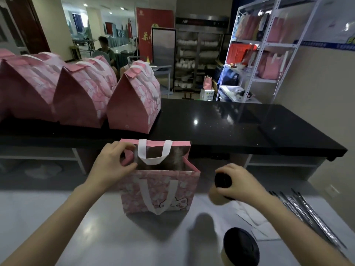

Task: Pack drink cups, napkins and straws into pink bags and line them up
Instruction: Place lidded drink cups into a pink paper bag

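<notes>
Smooth grey worktop (57, 217): left hand (113, 160) pinches rim of paper bag (159, 189); right hand (237, 182) grips black-lidded cup (222, 180).

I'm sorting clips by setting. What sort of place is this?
Probably a restaurant or café service counter: a glass-fronted cabinet of white crockery, a metal rack stocked with spare bags, and filled pink bags lined up on the black countertop.
</notes>
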Demonstrator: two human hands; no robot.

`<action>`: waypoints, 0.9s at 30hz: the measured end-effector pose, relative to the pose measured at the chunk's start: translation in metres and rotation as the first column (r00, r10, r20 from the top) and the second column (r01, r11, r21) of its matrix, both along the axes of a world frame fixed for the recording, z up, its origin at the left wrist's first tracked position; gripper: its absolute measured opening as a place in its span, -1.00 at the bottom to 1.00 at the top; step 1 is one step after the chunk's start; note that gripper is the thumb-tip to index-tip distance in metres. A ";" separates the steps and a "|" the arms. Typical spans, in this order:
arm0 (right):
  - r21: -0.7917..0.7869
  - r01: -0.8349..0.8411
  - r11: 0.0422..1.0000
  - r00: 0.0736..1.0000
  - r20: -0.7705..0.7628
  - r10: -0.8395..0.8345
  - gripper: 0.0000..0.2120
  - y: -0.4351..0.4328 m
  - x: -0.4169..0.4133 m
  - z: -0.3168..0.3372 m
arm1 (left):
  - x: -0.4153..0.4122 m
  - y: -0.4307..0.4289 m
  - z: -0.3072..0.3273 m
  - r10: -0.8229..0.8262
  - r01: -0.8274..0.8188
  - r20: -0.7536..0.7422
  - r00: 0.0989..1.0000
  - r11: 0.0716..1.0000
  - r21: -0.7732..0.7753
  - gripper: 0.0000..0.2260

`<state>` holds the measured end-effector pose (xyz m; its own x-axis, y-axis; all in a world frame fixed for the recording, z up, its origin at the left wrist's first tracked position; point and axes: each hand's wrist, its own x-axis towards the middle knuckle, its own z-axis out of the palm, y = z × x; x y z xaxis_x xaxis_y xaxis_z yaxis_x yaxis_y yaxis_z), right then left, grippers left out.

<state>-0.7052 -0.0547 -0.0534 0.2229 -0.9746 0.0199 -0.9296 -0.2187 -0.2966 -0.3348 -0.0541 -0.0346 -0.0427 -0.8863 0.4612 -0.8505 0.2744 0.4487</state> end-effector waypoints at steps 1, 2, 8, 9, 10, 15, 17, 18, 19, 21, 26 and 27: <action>-0.036 -0.006 0.999 1.000 0.026 0.007 -0.46 0.000 0.002 0.019 | 0.004 -0.004 0.002 -0.033 0.033 0.022 0.999 0.999 -0.003 -0.61; -0.072 -0.021 0.997 0.999 0.048 0.024 -0.45 -0.001 0.004 0.040 | 0.008 -0.009 0.005 -0.060 0.061 0.043 0.997 0.998 -0.009 -0.60; -0.255 -0.166 0.953 0.975 0.104 0.198 -0.45 -0.003 0.053 0.145 | 0.018 -0.038 0.010 -0.196 0.193 0.124 0.973 0.981 0.037 -0.48; -0.261 -0.196 0.945 0.967 0.107 0.230 -0.45 -0.004 0.065 0.152 | 0.019 -0.042 0.009 -0.226 0.214 0.160 0.961 0.973 0.090 -0.42; -0.258 -0.227 0.939 0.959 0.109 0.262 -0.45 -0.006 0.078 0.156 | 0.019 -0.044 0.008 -0.255 0.227 0.196 0.947 0.962 0.155 -0.36; -0.160 -0.346 0.924 0.928 0.084 0.362 -0.47 -0.014 0.132 0.127 | 0.016 -0.040 -0.009 -0.330 0.136 0.391 0.859 0.884 0.448 0.03; -0.106 -0.365 0.925 0.925 0.072 0.373 -0.45 -0.016 0.146 0.102 | 0.015 -0.030 -0.019 -0.348 0.134 0.417 0.840 0.877 0.462 0.10; -0.081 -0.372 0.925 0.923 0.069 0.378 -0.45 -0.015 0.151 0.090 | 0.014 -0.024 -0.022 -0.349 0.131 0.438 0.829 0.882 0.453 0.12; -0.064 -0.380 0.923 0.921 0.066 0.384 -0.45 -0.014 0.156 0.077 | 0.013 -0.019 -0.024 -0.343 0.127 0.461 0.818 0.890 0.437 0.14; -0.056 -0.388 0.920 0.919 0.048 0.391 -0.43 -0.014 0.163 0.054 | 0.012 -0.009 -0.027 -0.325 0.123 0.479 0.815 0.906 0.404 0.15; -0.048 -0.380 0.924 0.924 0.033 0.382 -0.38 -0.019 0.174 0.011 | 0.014 0.013 -0.029 -0.309 0.140 0.460 0.832 0.921 0.365 0.15; -0.055 -0.380 0.924 0.924 0.029 0.381 -0.38 -0.019 0.176 0.004 | 0.014 0.017 -0.030 -0.303 0.139 0.460 0.834 0.924 0.356 0.15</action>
<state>-0.5296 -0.0736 -0.0496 0.5749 -0.8143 0.0797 -0.7617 -0.5683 -0.3112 -0.3206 -0.0371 -0.0646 -0.4048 -0.9136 0.0399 -0.9108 0.4067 0.0710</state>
